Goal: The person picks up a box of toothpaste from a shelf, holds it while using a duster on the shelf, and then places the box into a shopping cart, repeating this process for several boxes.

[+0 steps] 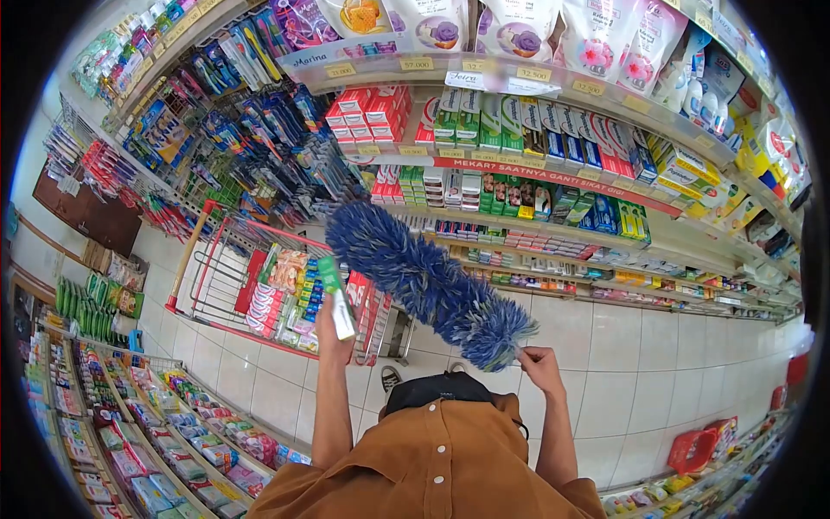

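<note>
In my left hand is a green and white toothpaste box, held upright with the fingers closed round its lower part. My right hand pinches the end of a blue fluffy duster. The duster's long head slants up and leftward across the view, its far end close to the shelf with toothpaste boxes. Beside my left hand stands a shopping cart loaded with boxed and packaged goods.
Hanging toothbrushes fill the rack at the upper left. Pouches line the top shelf. Packed shelves run along the lower left. A red basket sits on the tiled floor at the lower right.
</note>
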`<act>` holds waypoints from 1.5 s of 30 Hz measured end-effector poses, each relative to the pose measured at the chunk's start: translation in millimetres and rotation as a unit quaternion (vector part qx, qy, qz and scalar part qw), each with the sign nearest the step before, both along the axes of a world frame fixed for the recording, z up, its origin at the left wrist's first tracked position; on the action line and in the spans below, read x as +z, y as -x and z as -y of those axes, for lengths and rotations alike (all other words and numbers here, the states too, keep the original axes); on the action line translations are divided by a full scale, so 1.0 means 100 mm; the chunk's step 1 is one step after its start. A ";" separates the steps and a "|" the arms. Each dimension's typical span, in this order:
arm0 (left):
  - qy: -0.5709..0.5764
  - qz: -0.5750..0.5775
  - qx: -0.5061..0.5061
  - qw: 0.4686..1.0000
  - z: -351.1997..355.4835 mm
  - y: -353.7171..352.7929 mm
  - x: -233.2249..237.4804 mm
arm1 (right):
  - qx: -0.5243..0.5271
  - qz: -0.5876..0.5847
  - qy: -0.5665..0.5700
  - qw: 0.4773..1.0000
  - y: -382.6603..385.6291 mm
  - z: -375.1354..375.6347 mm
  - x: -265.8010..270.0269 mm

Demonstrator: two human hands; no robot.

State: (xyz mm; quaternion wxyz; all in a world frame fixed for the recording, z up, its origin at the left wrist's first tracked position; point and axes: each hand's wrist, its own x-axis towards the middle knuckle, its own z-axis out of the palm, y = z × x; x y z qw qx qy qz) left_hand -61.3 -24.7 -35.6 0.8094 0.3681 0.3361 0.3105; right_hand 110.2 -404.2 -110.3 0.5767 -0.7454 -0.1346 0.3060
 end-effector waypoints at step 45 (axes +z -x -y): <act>-0.344 -0.122 -0.065 0.929 0.19 -0.12 -0.04 | -0.024 0.097 0.045 0.994 -0.07 0.12 0.37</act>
